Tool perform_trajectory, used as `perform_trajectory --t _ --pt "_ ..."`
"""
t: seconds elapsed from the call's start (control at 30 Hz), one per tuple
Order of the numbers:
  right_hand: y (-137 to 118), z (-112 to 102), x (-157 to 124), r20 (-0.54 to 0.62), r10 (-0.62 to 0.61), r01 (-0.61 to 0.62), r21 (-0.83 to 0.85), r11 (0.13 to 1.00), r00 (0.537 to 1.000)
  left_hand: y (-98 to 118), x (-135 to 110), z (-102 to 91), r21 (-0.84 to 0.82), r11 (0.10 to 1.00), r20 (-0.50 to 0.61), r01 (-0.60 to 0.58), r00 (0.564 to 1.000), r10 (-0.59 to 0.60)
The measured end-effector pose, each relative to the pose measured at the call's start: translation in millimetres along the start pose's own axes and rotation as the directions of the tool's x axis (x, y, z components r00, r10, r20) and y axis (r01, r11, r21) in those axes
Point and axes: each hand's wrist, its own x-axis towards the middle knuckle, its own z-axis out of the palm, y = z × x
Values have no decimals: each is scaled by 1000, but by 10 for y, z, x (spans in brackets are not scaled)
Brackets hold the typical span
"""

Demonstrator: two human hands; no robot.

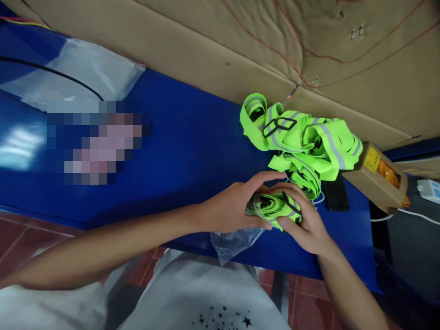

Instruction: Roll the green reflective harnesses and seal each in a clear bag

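Between my hands is a rolled neon-green reflective strap [280, 208] with a grey stripe and a black buckle. My left hand [237, 206] curls round its left end, where clear plastic lies over the roll. A clear plastic bag [235, 240] hangs below that hand, its upper part hidden by the fingers. My right hand [305, 224] grips the roll's right side, thumb in front and fingers behind. Just beyond my hands lies a heap of similar green straps [305, 137] with black buckles. A smaller green roll [304, 181] sits nearest my right fingers.
A black phone [337, 195] and a cardboard box [381, 176] with orange contents are at the right. Clear plastic bags [85, 68] and a black cable [62, 72] lie at the upper left. A cardboard wall [206, 50] runs along the back of the blue table [178, 151].
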Motion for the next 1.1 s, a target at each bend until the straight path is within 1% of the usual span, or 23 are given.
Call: perform_trajectory --t 0.1,0.13,0.17,0.23,0.3,0.4,0.47,0.53,0.6,0.67,0.73,0.83,0.9,1.0,1.1 --pt "-1 25 -12 -107 -23 33 89 995 994 26 17 -1 80 989 -25 128 992 -126" --pt "5 40 -16 -129 -23 37 104 994 991 40 23 -11 111 982 -14 153 988 -153" --pt "15 59 -17 -140 -21 36 107 994 990 54 29 -25 128 978 17 165 986 -169" --pt "43 108 -17 -133 -11 24 90 996 991 75 37 -60 111 982 119 154 979 -167" --pt "78 162 -18 -119 -4 11 59 998 993 73 42 -87 50 989 168 137 975 -144" --pt "118 229 -37 -103 35 -31 45 999 994 20 45 -83 -71 988 153 140 980 -128" --pt "126 250 -58 -62 80 -75 84 994 995 -34 48 -54 -194 964 180 182 973 -147" --pt "119 248 -71 0 104 -103 129 986 995 -85 53 -19 -319 915 245 248 954 -173" --pt "95 229 -67 27 78 -81 143 986 997 -125 57 8 -397 867 304 302 934 -186" --pt "57 197 -47 -19 10 -8 93 996 1000 -150 59 24 -416 851 312 320 930 -197" --pt "10 161 -20 -73 -61 62 10 998 995 -159 58 34 -382 871 291 309 935 -204" --pt "-54 117 4 -77 -135 133 -32 991 988 -139 49 55 -224 942 248 251 949 -195" --pt "-79 101 1 -71 -156 154 -33 987 985 -104 38 75 -96 971 200 220 960 -198" --pt "-101 99 -14 -95 -152 144 -87 986 984 -43 20 107 50 977 117 206 971 -211" --pt "-122 121 -7 -89 -172 164 -97 982 981 -13 9 126 96 974 110 206 970 -217"
